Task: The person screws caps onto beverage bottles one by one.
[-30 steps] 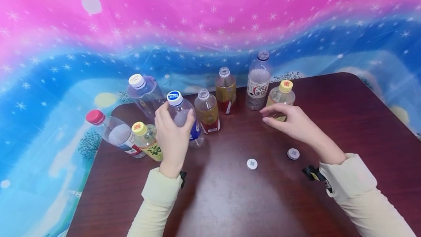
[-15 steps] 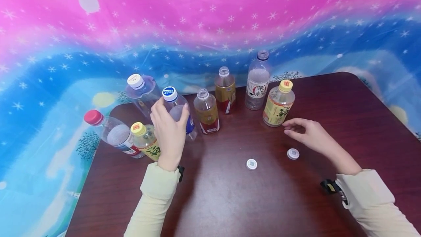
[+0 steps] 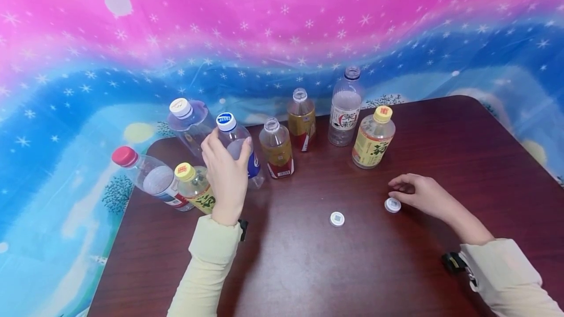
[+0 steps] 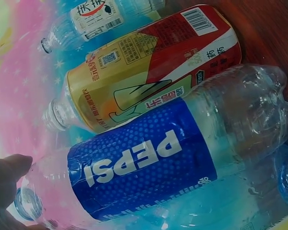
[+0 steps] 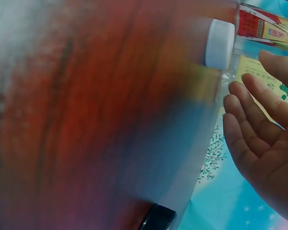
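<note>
My left hand (image 3: 226,175) grips the upper part of a capped Pepsi bottle (image 3: 232,145), its thumb on the near side. In the left wrist view, the blue label of the Pepsi bottle (image 4: 144,160) is in full sight, with the thumb (image 4: 14,172) by the neck. Over the right half of the table, my right hand (image 3: 429,197) hovers with loosely bent fingers beside a white bottle cap (image 3: 392,205). From the right wrist, that cap (image 5: 220,44) appears apart from the fingers. Another white cap (image 3: 337,219) lies to its left.
Uncapped bottles stand at the back: two gold-and-red ones (image 3: 276,153) (image 3: 302,116) and a clear one (image 3: 345,111). A yellow-capped bottle (image 3: 373,138) is to the right. Left are a red-capped bottle (image 3: 154,177), another yellow-capped one (image 3: 194,185) and a large white-capped one (image 3: 189,116).
My right hand has left the yellow-capped bottle on the right and come down toward the nearer white cap. The left hand and the Pepsi bottle have shifted slightly left.
</note>
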Demonstrator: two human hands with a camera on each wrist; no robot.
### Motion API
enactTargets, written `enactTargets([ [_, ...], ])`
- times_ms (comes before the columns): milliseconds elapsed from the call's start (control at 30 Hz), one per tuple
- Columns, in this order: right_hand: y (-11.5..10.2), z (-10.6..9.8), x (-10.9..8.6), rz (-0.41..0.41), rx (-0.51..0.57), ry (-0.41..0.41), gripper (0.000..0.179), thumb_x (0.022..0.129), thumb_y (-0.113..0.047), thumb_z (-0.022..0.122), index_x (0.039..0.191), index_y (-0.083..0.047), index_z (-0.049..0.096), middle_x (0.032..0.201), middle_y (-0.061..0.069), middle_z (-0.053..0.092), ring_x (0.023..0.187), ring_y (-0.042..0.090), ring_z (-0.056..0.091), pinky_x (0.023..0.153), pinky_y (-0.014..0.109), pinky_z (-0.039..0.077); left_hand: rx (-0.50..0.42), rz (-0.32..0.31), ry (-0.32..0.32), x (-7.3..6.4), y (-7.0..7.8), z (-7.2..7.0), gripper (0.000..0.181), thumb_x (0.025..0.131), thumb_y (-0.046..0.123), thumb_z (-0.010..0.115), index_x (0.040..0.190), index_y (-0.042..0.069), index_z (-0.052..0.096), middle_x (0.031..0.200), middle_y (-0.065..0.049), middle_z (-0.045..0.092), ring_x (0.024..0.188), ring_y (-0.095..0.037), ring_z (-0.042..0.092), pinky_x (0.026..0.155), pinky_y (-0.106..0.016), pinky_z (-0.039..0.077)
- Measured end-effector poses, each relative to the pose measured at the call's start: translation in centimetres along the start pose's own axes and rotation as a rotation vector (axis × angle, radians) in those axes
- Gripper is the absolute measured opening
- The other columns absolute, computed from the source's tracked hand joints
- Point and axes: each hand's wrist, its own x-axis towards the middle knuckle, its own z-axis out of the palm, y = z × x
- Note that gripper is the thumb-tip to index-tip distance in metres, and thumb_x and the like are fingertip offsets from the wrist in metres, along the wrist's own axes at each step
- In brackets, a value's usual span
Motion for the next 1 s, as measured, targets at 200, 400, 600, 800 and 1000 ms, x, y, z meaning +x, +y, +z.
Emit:
enactTargets([
  [200, 0.4, 0.6, -0.2, -0.008, -0.023, -0.038, 0.023, 0.083, -0.017, 0.071, 0.100, -0.001, 0.069, 0.091, 0.007, 0.069, 0.080, 0.008, 0.060, 0.067, 0.023, 0.049, 0.014, -0.007, -0.006, -0.1, -0.2, 0.2, 0.077, 0.087, 0.043, 0.066, 0.143, 0.004, 0.031, 0.137, -0.018, 0.039, 0.126, -0.031, 0.041, 0.099, -0.052, 0.045],
  [400, 0.7, 0.9, -0.3, -0.021, -0.024, -0.036, 0.026, 0.082, -0.021, 0.074, 0.099, -0.002, 0.069, 0.089, 0.006, 0.068, 0.079, 0.009, 0.060, 0.066, 0.023, 0.048, 0.022, -0.013, -0.001, -0.5, -0.4, 0.2, 0.083, 0.086, 0.047, 0.066, 0.146, 0.006, 0.027, 0.140, -0.017, 0.036, 0.128, -0.031, 0.039, 0.098, -0.055, 0.046],
  [600, 0.7, 1.0, -0.6, -0.025, -0.035, -0.032, 0.028, 0.081, -0.023, 0.075, 0.099, -0.002, 0.069, 0.089, 0.006, 0.067, 0.080, 0.011, 0.059, 0.067, 0.023, 0.048, 0.031, 0.025, 0.057, -1.7, -0.4, 0.3, 0.089, 0.084, 0.047, 0.068, 0.148, 0.005, 0.022, 0.143, -0.019, 0.032, 0.132, -0.032, 0.034, 0.100, -0.052, 0.044],
  [800, 0.7, 0.8, -0.8, -0.032, -0.050, -0.041, 0.032, 0.079, -0.028, 0.076, 0.100, -0.005, 0.069, 0.091, 0.004, 0.065, 0.081, 0.009, 0.057, 0.068, 0.023, 0.047, -0.017, 0.307, 0.287, -3.5, 0.4, 1.2, 0.079, 0.083, 0.037, 0.071, 0.140, 0.000, 0.030, 0.137, -0.021, 0.035, 0.127, -0.036, 0.033, 0.105, -0.049, 0.034],
  [1000, 0.8, 0.9, -0.9, -0.043, -0.057, -0.066, 0.035, 0.076, -0.030, 0.079, 0.101, -0.006, 0.069, 0.093, 0.004, 0.062, 0.081, 0.009, 0.054, 0.068, 0.023, 0.045, -0.084, 0.518, 0.207, -4.8, 1.3, 3.4, 0.065, 0.084, 0.024, 0.071, 0.132, -0.002, 0.038, 0.129, -0.021, 0.044, 0.121, -0.034, 0.042, 0.106, -0.043, 0.039],
])
